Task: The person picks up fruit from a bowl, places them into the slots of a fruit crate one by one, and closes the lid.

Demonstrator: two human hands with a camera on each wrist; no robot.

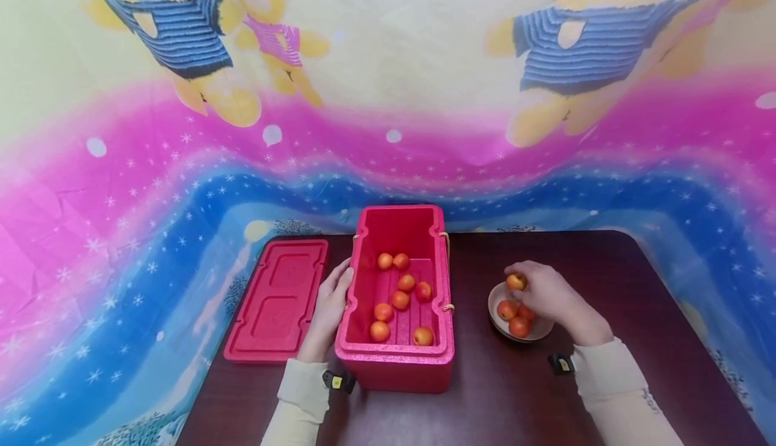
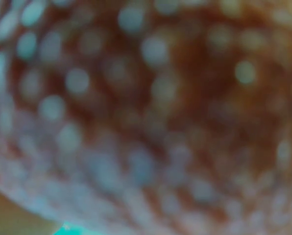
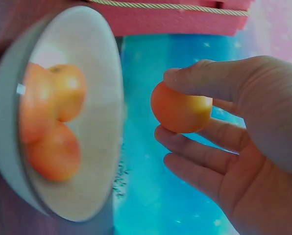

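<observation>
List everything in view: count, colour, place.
Table: 1, dark brown, foreground
Cloth: 1, multicoloured, bears printed, behind table
Box: 1, red, mid-table
Cord: 1 or more, gold, box's right side
Lid: 1, red, on table left of box
Bowl: 1, pale, right of box
Fruits: 12 visible, orange-red, eight in box, three in bowl, one held
Wrist devices: 2, black-and-yellow, at wrists
Sleeves: 2, off-white, on forearms
Left hand: 1, bare, against box's left side
Right hand: 1, bare, holding a fruit at bowl
</observation>
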